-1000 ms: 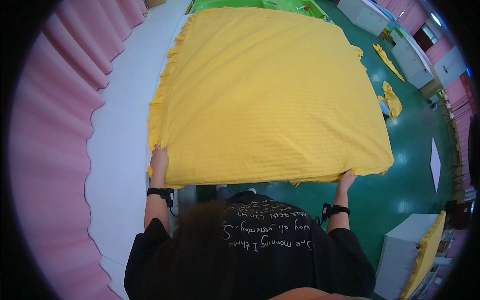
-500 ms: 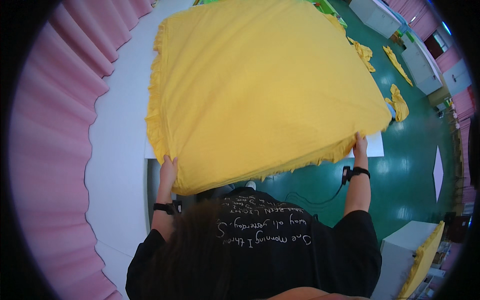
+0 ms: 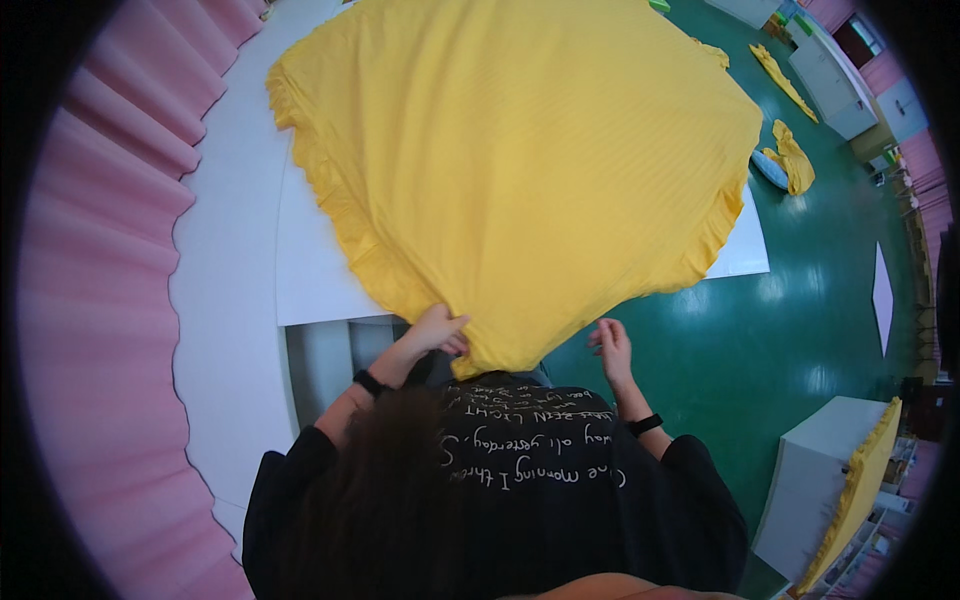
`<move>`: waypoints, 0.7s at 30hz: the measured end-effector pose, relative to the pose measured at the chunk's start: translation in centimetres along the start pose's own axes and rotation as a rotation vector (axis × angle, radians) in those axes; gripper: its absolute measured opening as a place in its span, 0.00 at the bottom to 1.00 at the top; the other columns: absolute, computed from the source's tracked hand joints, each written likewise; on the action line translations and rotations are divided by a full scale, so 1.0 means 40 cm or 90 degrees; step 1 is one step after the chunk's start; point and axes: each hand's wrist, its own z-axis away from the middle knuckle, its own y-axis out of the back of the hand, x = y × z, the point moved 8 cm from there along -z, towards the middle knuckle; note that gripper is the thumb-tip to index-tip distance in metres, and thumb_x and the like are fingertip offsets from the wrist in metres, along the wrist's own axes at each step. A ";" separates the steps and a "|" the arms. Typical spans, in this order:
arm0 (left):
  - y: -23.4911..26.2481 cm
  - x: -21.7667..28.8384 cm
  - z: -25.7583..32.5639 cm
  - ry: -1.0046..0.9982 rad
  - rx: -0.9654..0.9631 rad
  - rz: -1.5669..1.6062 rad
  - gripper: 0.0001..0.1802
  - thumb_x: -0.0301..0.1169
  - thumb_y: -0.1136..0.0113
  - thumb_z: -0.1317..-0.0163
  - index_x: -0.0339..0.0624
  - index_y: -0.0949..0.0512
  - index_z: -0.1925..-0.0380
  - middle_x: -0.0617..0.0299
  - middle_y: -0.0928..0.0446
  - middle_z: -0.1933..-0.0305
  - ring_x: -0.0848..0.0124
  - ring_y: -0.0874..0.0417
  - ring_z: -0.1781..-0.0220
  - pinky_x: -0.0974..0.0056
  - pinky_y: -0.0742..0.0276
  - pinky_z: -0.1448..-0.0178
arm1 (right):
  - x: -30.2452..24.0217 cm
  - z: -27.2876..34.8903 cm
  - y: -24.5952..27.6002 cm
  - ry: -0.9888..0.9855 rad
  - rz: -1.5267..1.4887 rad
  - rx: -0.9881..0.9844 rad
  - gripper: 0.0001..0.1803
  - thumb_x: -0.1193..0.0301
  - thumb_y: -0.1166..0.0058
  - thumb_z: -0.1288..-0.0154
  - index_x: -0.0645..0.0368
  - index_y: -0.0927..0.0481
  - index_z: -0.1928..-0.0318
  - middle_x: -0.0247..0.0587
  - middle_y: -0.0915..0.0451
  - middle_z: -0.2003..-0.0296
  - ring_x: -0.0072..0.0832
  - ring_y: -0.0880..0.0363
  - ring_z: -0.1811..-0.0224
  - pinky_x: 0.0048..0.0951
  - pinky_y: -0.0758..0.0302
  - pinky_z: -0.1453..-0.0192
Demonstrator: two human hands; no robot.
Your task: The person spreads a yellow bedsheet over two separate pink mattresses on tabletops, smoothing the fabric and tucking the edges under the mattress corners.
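A large yellow cloth (image 3: 530, 170) with a ruffled edge lies spread over a white table (image 3: 330, 270), one corner pointing toward my body. At the left side of that corner, my left hand (image 3: 437, 330) is closed on the ruffled edge, thumb and fingers pinching the fabric. My right hand (image 3: 612, 350) is off the cloth, just right of the corner, its fingers loosely bent and apart with nothing in them. Part of the table shows past the cloth on both sides.
Pink curtains (image 3: 120, 200) hang along a white ledge (image 3: 225, 250) on the left. More yellow cloth (image 3: 793, 160) lies on the green floor (image 3: 690, 360) at the right. A white cabinet (image 3: 820, 470) with yellow cloth along it stands at the lower right.
My hands have come inward from wide apart. The right hand has let go of the cloth's edge, and the cloth has turned so a corner points at me.
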 end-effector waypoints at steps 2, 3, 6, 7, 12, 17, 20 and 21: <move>-0.091 0.010 -0.047 0.017 -0.077 -0.008 0.23 0.40 0.55 0.34 0.24 0.33 0.55 0.42 0.22 0.63 0.59 0.17 0.66 0.63 0.19 0.69 | 0.031 0.019 -0.038 -0.032 -0.033 -0.100 0.17 0.64 0.55 0.33 0.60 0.34 0.49 0.36 0.24 0.67 0.21 0.25 0.69 0.22 0.29 0.68; -0.140 0.038 -0.049 0.010 -0.144 -0.043 0.23 0.40 0.55 0.34 0.25 0.32 0.56 0.43 0.21 0.63 0.59 0.17 0.64 0.63 0.19 0.67 | 0.049 0.025 -0.048 -0.047 -0.042 -0.120 0.19 0.64 0.54 0.33 0.59 0.36 0.47 0.37 0.24 0.63 0.23 0.25 0.64 0.24 0.28 0.65; -0.145 0.068 -0.069 -0.016 -0.234 -0.106 0.23 0.42 0.56 0.34 0.28 0.29 0.59 0.47 0.21 0.61 0.61 0.18 0.60 0.63 0.20 0.62 | 0.018 0.050 -0.085 -0.069 -0.058 -0.157 0.23 0.66 0.51 0.35 0.58 0.40 0.43 0.40 0.26 0.54 0.26 0.26 0.54 0.28 0.25 0.57; -0.130 0.075 -0.084 -0.032 -0.268 -0.144 0.23 0.43 0.57 0.34 0.29 0.27 0.60 0.49 0.21 0.61 0.62 0.18 0.59 0.63 0.20 0.60 | 0.021 0.055 -0.092 -0.094 -0.086 -0.166 0.23 0.67 0.51 0.35 0.58 0.40 0.43 0.40 0.27 0.52 0.27 0.27 0.52 0.29 0.26 0.56; 0.151 0.230 -0.055 -0.132 -0.058 -0.078 0.17 0.40 0.56 0.35 0.38 0.27 0.59 0.55 0.21 0.62 0.69 0.19 0.61 0.68 0.24 0.62 | 0.029 0.049 -0.137 -0.137 -0.218 -0.130 0.27 0.67 0.45 0.39 0.61 0.38 0.43 0.40 0.28 0.49 0.29 0.28 0.49 0.30 0.29 0.47; 0.514 0.287 -0.083 -0.244 0.285 0.011 0.09 0.32 0.55 0.38 0.43 0.27 0.63 0.65 0.23 0.69 0.75 0.22 0.67 0.70 0.28 0.67 | 0.035 0.044 -0.153 -0.131 -0.338 -0.099 0.25 0.73 0.48 0.38 0.63 0.39 0.41 0.42 0.30 0.45 0.32 0.31 0.44 0.31 0.35 0.40; 0.655 0.316 -0.088 -0.288 0.400 -0.006 0.08 0.31 0.55 0.39 0.43 0.27 0.65 0.66 0.23 0.69 0.77 0.23 0.66 0.70 0.29 0.67 | 0.049 0.043 -0.111 -0.129 -0.296 -0.084 0.24 0.76 0.51 0.37 0.63 0.39 0.41 0.44 0.33 0.42 0.34 0.34 0.41 0.35 0.38 0.37; 0.687 0.317 -0.103 -0.286 0.404 -0.004 0.08 0.31 0.55 0.39 0.43 0.27 0.65 0.66 0.23 0.69 0.77 0.23 0.66 0.70 0.29 0.67 | 0.075 0.039 -0.081 -0.138 -0.289 -0.078 0.24 0.76 0.50 0.38 0.64 0.37 0.42 0.44 0.31 0.44 0.34 0.32 0.43 0.34 0.37 0.38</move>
